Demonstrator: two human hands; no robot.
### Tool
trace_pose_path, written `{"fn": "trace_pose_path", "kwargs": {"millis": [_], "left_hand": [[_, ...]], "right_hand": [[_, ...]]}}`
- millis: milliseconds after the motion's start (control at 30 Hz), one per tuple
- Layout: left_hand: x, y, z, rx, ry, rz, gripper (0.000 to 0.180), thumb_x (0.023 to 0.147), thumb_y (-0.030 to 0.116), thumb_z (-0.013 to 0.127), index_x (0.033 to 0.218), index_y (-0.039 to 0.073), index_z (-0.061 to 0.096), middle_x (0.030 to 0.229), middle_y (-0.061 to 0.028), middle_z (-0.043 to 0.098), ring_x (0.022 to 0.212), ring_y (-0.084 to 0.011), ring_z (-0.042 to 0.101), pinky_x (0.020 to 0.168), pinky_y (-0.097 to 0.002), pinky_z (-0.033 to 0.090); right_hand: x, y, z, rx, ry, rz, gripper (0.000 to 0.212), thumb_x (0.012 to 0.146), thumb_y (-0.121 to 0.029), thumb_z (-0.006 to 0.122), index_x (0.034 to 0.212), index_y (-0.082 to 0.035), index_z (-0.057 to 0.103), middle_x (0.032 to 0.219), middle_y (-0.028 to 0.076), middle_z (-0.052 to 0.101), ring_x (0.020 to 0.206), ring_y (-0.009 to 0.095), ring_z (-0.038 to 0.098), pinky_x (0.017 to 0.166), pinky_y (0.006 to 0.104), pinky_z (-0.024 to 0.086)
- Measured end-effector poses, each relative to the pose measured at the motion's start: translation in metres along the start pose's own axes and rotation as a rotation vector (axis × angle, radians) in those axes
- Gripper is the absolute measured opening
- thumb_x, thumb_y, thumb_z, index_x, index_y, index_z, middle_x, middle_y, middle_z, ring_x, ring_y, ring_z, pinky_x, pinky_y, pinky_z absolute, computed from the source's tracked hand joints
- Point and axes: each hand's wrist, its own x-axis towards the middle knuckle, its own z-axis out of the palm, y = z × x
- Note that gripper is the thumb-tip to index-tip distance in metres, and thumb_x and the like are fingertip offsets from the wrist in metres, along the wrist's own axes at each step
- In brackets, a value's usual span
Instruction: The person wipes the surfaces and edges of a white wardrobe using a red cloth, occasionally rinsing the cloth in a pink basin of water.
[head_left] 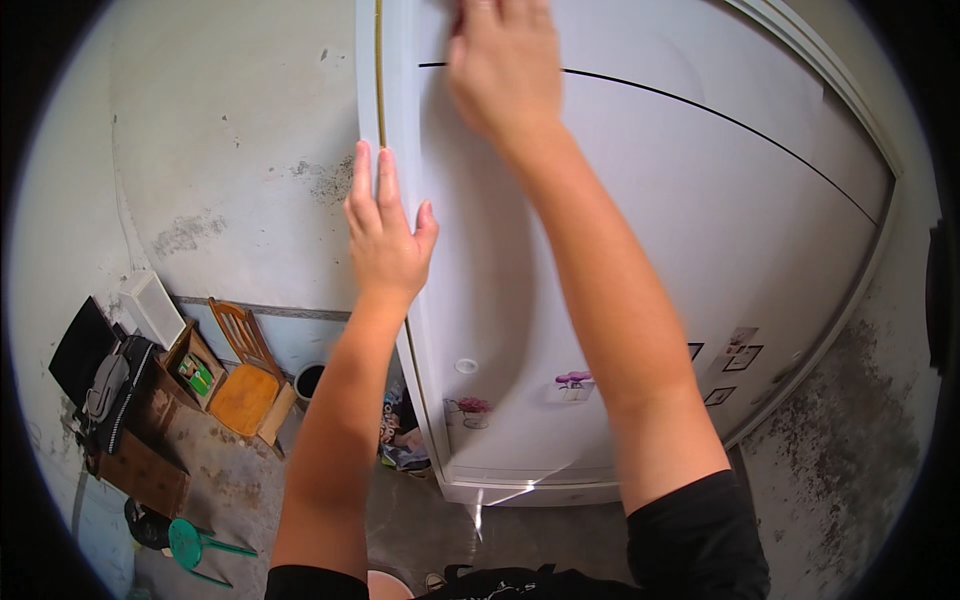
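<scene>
As a tall white cabinet (490, 260) fills the center and right of the frame, a person's left hand (385, 245) lies along its left edge, fingers extended and thumb spread apart, at the visible end of a gold-colored strip (380, 70). The right hand (508, 75) reaches to the top center, covering part of the door's black line (680, 95); whether its cut-off fingers grip anything cannot be told. A wooden chair (245, 398) stands at lower left, above a green stool (186, 543).
</scene>
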Motion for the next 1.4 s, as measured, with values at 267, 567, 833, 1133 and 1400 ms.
{"fn": "trace_pose_path", "kwargs": {"millis": [267, 567, 833, 1133, 1400], "left_hand": [[-0.004, -0.014, -0.007, 0.031, 0.016, 0.044, 0.071, 0.107, 0.022, 0.061, 0.171, 0.005, 0.035, 0.177, -0.0239, 0.03, 0.15, -0.0448, 0.042, 0.122, -0.0541, 0.04], [-0.005, -0.012, 0.001, -0.049, 0.042, 0.02, 0.065, 0.118, 0.04, 0.031, 0.169, 0.0, 0.038, 0.176, -0.0276, 0.031, 0.157, -0.0453, 0.04, 0.128, -0.0531, 0.034], [-0.01, -0.013, -0.001, -0.015, 0.022, -0.227, 0.067, 0.115, 0.031, 0.039, 0.171, -0.005, 0.027, 0.17, -0.0314, 0.041, 0.152, -0.0474, 0.046, 0.124, -0.0517, 0.038], [-0.02, -0.028, 0.003, -0.074, -0.061, -0.468, 0.062, 0.116, 0.035, 0.041, 0.162, -0.007, 0.038, 0.128, -0.0286, 0.071, 0.115, -0.0417, 0.069, 0.103, -0.0463, 0.052], [-0.023, -0.031, 0.005, -0.08, 0.009, -0.348, 0.055, 0.116, 0.03, 0.041, 0.156, -0.008, 0.043, 0.105, -0.0248, 0.071, 0.095, -0.037, 0.07, 0.088, -0.0447, 0.054]], "right_hand": [[-0.018, -0.053, 0.008, 0.161, -0.073, 0.065, 0.063, 0.102, -0.008, 0.05, 0.162, 0.008, 0.043, 0.17, 0.031, 0.038, 0.163, 0.048, 0.03, 0.136, 0.0543, 0.025], [-0.117, -0.063, -0.014, 0.071, -0.093, 0.035, 0.057, 0.097, -0.007, 0.063, 0.152, 0.005, 0.056, 0.164, 0.024, 0.048, 0.157, 0.046, 0.041, 0.122, 0.0532, 0.045], [-0.096, 0.06, -0.096, 0.058, -0.072, 0.052, 0.07, 0.09, -0.006, 0.066, 0.159, -0.006, 0.053, 0.166, 0.019, 0.047, 0.158, 0.044, 0.04, 0.129, 0.0533, 0.037], [-0.117, 0.284, -0.267, -0.144, -0.067, 0.007, 0.06, 0.1, -0.004, 0.055, 0.16, -0.004, 0.054, 0.167, 0.018, 0.045, 0.157, 0.043, 0.041, 0.131, 0.0511, 0.034], [-0.119, 0.263, -0.245, -0.212, -0.016, 0.133, 0.057, 0.102, -0.006, 0.053, 0.159, -0.002, 0.053, 0.167, 0.023, 0.044, 0.157, 0.044, 0.037, 0.13, 0.0522, 0.032]]}}
